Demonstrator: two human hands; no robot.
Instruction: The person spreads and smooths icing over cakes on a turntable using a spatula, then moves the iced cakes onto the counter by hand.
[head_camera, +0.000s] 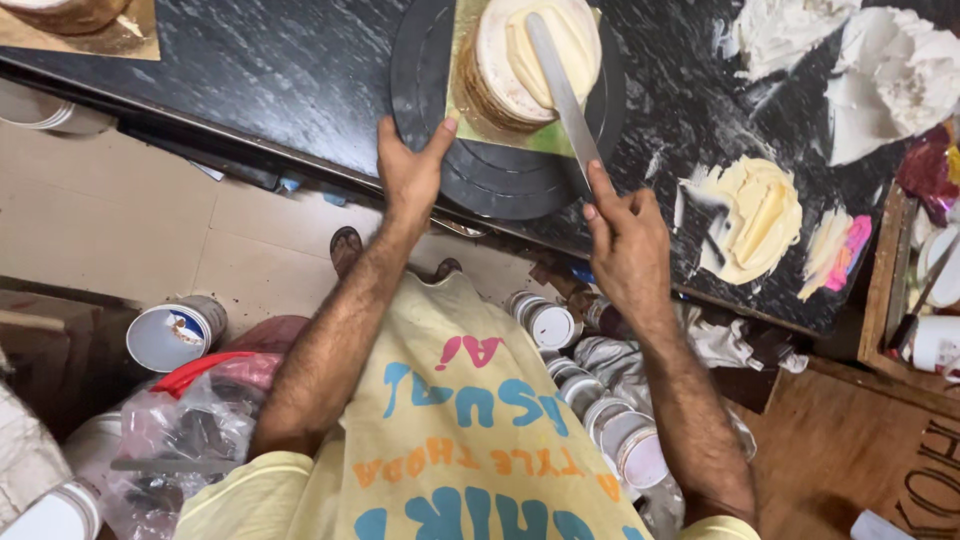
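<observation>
The right hand (625, 240) is closed around the handle of a long flat metal palette knife (560, 85), forefinger stretched along the base of the blade. The blade runs up and away from this hand and lies across the top of a small round cake (500, 75) with pale cream frosting; a thick band of yellowish cream sits under and beside the blade. The left hand (410, 175) is half open, thumb spread from the fingers, gripping the near left rim of a round black turntable (420, 60). The cake stands on a square gold cake board (460, 115), which rests on the turntable, just beyond both hands.

The turntable sits on a black marbled stone desk (280, 70). To the right of the right hand, on the desk, lies a smeared mound of yellow cream (755, 215), and further right a smaller patch of cream with pink (835, 250). Beyond those, well away from the hands, are heaps of white cream (880, 75). Far to the left of the left hand, at the desk's corner, part of another cake on a gold board (75, 25) shows.

Below the hands, nearer the person, is a pale yellow printed apron (460, 420). On the floor to the right stand several round lidded tins (590, 400), and to the left a white tub (172, 335) and a clear plastic bag (180, 430).
</observation>
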